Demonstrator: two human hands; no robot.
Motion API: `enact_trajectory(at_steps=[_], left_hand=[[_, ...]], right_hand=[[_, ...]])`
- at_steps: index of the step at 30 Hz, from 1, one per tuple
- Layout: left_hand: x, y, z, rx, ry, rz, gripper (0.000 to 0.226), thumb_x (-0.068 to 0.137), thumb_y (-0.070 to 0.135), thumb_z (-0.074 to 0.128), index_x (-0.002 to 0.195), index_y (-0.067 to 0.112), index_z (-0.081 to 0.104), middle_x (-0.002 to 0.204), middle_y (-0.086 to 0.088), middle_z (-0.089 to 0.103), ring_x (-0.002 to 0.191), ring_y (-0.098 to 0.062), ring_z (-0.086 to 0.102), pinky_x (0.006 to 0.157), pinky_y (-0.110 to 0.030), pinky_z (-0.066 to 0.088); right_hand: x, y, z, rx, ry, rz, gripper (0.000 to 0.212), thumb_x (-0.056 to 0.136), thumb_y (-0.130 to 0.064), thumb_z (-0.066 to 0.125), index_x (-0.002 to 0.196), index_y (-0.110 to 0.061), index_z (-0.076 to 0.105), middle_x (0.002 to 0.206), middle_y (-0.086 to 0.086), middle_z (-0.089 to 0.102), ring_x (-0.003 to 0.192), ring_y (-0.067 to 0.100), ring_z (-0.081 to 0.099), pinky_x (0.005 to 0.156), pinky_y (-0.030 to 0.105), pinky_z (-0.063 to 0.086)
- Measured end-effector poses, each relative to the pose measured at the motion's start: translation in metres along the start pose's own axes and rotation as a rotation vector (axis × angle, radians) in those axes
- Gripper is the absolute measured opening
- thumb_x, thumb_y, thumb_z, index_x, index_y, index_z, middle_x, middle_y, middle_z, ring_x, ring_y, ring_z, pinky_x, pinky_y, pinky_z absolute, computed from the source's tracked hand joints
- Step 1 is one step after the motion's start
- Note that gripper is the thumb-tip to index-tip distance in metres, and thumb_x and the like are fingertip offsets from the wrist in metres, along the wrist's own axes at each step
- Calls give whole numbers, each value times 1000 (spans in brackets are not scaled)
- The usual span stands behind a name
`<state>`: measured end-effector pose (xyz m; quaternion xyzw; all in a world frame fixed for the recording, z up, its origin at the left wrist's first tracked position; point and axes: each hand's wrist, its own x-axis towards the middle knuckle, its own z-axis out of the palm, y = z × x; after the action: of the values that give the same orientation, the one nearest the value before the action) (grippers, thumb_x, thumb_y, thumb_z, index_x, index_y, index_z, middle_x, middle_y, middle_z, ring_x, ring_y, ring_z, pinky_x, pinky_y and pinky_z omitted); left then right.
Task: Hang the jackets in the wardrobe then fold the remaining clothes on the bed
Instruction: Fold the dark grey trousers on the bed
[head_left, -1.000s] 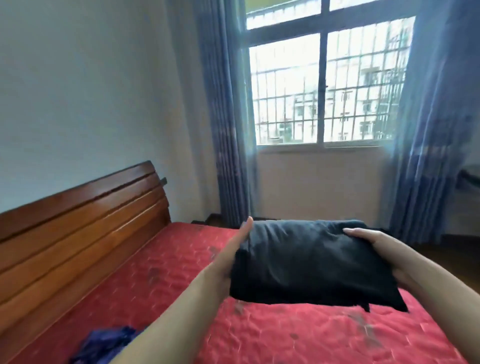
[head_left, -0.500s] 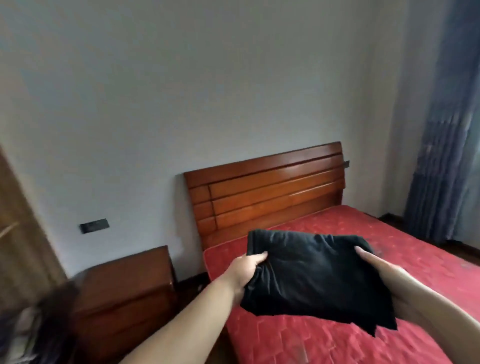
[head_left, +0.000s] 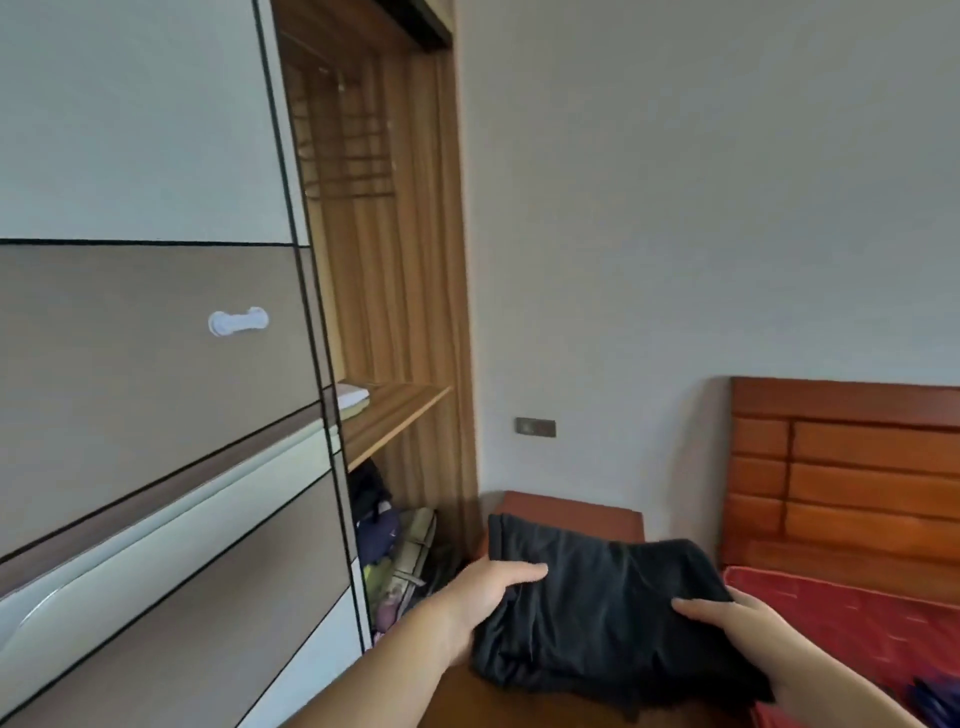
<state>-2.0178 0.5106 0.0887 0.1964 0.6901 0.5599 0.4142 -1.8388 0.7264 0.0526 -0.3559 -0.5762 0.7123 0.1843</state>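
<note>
- Folded black fabric garment (head_left: 608, 603): a soft, creased bundle with loose edges drooping, held in the air above the brown wooden nightstand (head_left: 571, 512), between the open wardrobe (head_left: 395, 415) and the red bed (head_left: 852, 608).
- Left hand (head_left: 488, 587): fingers curled over its left edge, gripping.
- Right hand (head_left: 737, 623): fingers laid nearly straight over its right side, palm underneath.

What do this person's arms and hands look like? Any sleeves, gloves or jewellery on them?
Both forearms are bare as far as the view shows: no sleeve reaches into the picture. The left hand and right hand wear no gloves, and no ring, watch or bracelet shows on either. The picture is a little blurred, so fine details such as the nails cannot be made out.
</note>
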Motion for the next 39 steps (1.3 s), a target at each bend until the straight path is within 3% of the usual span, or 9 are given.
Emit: enact_trajectory(at_steps=[2,5,10,15,19,25,32,35,39], left_hand=[[14,-1,-36,30,62,23,29,83,24,75,110,29,66,102,10,73,94,-9,68,76,-21,53],[39,-2,-73,17,163,62,24,87,18,71,95,34,57,93,19,65,81,1,61,56,-12,44],[97,2,-111,-27,268,75,21,86,14,71,91,30,59,86,18,66,72,4,60,44,-6,41],[171,32,-129,-50,328,86,31,84,13,72,111,24,62,105,9,70,94,-7,63,66,-16,44],[236,73,-144,-118,400,90,27,85,15,72,109,21,62,101,2,71,90,-14,67,59,-20,48],[322,148,-184,-261,571,144,12,91,18,68,103,16,69,85,-2,77,84,-23,72,65,-30,54],[385,193,-272,-363,811,268,12,95,17,63,105,16,69,90,-5,76,79,-24,72,53,-26,53],[419,193,-322,-388,832,237,17,96,15,59,113,13,65,102,-9,72,90,-28,69,63,-31,53],[455,187,-373,-432,693,32,11,82,7,63,91,8,69,84,-13,75,85,-31,68,69,-33,52]], right_hand=[[29,-7,36,-41,-34,1,30,74,2,75,103,-3,68,90,20,74,79,37,72,72,40,57],[67,-17,78,-85,-48,-24,28,76,1,74,103,-6,69,91,18,74,83,39,72,87,49,54],[134,-36,117,-123,-28,-96,16,79,3,73,88,-10,69,74,9,75,72,30,72,64,33,52],[217,-65,131,-133,-64,-106,15,79,2,73,87,-10,69,78,9,75,82,32,69,68,35,52],[299,-105,145,-146,-134,-122,20,81,1,71,100,-3,68,92,19,73,90,37,68,89,48,53],[410,-186,190,-100,-308,-222,20,84,2,67,101,-8,65,92,12,71,84,30,69,65,34,52],[515,-236,299,-121,-492,-289,23,86,-1,66,107,-10,65,95,15,74,87,32,71,79,41,57],[565,-233,349,-153,-558,-219,28,84,-4,70,111,-8,63,94,17,74,84,33,72,70,37,58],[633,-227,403,-250,-649,-35,38,77,-1,70,114,-2,62,97,25,72,90,42,70,85,53,56]])
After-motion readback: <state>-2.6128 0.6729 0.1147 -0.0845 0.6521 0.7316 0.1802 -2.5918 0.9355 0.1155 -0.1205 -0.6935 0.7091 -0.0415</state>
